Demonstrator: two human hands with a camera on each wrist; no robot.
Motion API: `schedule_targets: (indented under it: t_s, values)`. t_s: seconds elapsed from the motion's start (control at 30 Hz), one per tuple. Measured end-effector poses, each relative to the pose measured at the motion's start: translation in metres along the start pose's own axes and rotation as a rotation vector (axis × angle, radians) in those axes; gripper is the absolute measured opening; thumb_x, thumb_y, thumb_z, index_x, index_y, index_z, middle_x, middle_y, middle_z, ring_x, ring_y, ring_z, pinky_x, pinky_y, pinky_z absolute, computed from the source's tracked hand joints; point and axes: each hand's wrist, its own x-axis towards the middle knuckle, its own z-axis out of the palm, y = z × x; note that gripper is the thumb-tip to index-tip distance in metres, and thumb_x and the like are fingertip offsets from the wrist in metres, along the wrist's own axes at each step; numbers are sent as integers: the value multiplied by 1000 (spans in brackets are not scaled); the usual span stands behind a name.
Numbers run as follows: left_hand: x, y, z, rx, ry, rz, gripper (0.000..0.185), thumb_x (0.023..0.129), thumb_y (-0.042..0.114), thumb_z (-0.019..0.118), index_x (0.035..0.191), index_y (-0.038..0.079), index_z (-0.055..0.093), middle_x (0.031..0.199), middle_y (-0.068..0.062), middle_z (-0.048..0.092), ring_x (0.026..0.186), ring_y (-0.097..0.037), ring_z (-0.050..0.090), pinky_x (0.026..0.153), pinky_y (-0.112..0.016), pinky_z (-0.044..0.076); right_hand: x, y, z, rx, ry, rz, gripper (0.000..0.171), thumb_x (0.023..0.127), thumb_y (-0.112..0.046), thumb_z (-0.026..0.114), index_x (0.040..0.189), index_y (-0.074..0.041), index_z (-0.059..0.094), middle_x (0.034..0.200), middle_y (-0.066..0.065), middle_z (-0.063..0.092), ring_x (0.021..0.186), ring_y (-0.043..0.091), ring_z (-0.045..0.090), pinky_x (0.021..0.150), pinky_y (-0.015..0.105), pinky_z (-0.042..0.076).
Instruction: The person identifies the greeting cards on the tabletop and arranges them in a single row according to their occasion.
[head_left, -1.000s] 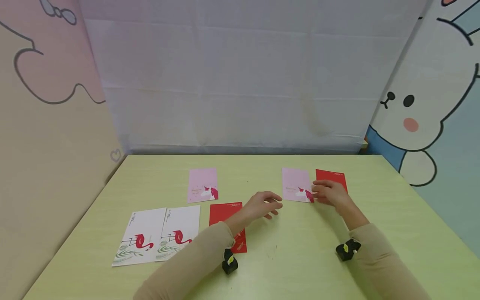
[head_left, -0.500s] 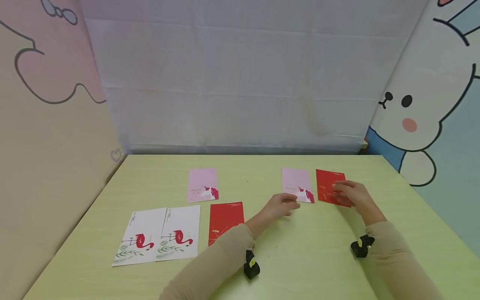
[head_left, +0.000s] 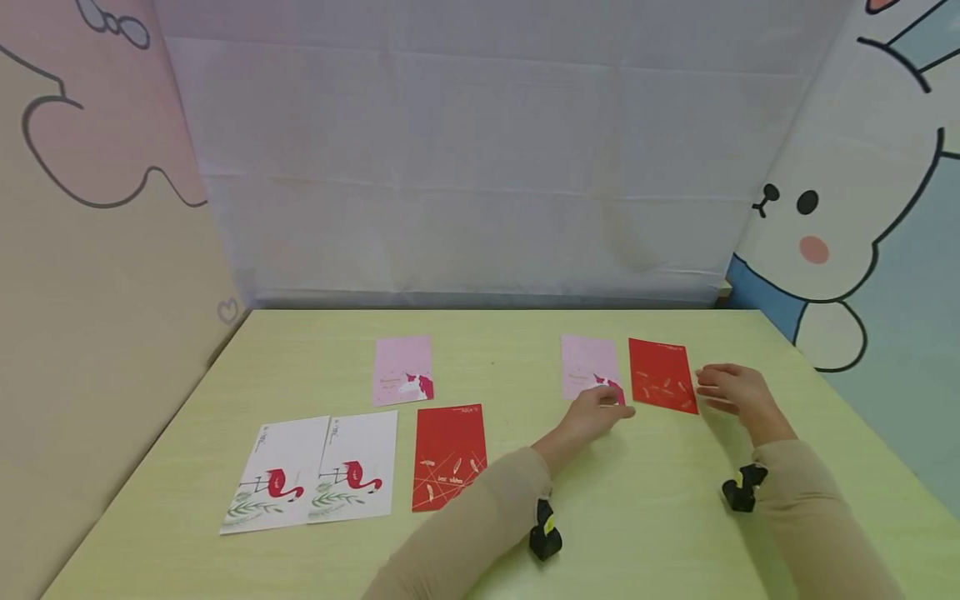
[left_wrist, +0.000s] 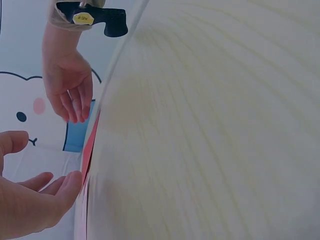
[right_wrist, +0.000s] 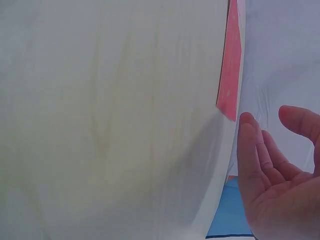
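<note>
My left hand (head_left: 588, 421) hovers over the lower edge of a pink unicorn card (head_left: 587, 367), covering its corner, with fingers loosely bent and nothing in them. To the right of that card lies a red card (head_left: 663, 377), slightly turned. Just past its right edge is my right hand (head_left: 738, 397), palm facing inward and holding nothing. In the left wrist view, the left fingers (left_wrist: 65, 192) appear spread beside the red card's edge. The right wrist view has the relaxed right hand (right_wrist: 280, 180) near the red card's end (right_wrist: 231, 75).
Left of the hands lie another pink unicorn card (head_left: 402, 367), a second red card (head_left: 448, 454) partly behind the left sleeve, and two white flamingo cards (head_left: 281, 471) (head_left: 352, 462) side by side. A white sheet (head_left: 480, 167) hangs behind the pale green table (head_left: 637, 533).
Both hands have moved to the right. The right hand has left the red card it overlapped, and the left hand has come over the right pink card. The cards stay put.
</note>
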Motion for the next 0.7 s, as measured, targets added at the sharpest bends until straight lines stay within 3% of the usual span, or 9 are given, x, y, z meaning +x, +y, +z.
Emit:
schedule_targets:
  t_s: [0.13,0.3,0.6,0.7]
  values:
    - [7,9,11,64,33,-4,40,80,23,64,115,6,57,109,-1,57,100,-15,51,80,-27,43,4,4,-5,-3,-2,5,59,90,-27,48,129,13,28,120,28,42,66,2,55,70,27,50]
    - [13,17,22,59,41,-58,41,81,27,63,117,8,55,112,1,54,103,-16,48,83,-32,42,8,7,-9,-13,11,39,59,89,-27,50,128,12,30,110,21,50,63,2,54,70,28,50]
    - [22,18,34,58,40,-132,44,82,31,60,120,11,52,112,2,53,103,-16,48,86,-35,40,12,10,-9,-26,32,76,58,88,-27,50,128,11,32,112,22,49,63,3,53,68,26,50]
    - [24,17,36,46,42,-157,45,82,32,60,121,11,51,113,1,52,103,-17,47,87,-36,40,12,10,-10,-29,18,69,58,87,-27,51,127,11,33,103,17,54,64,4,53,68,26,50]
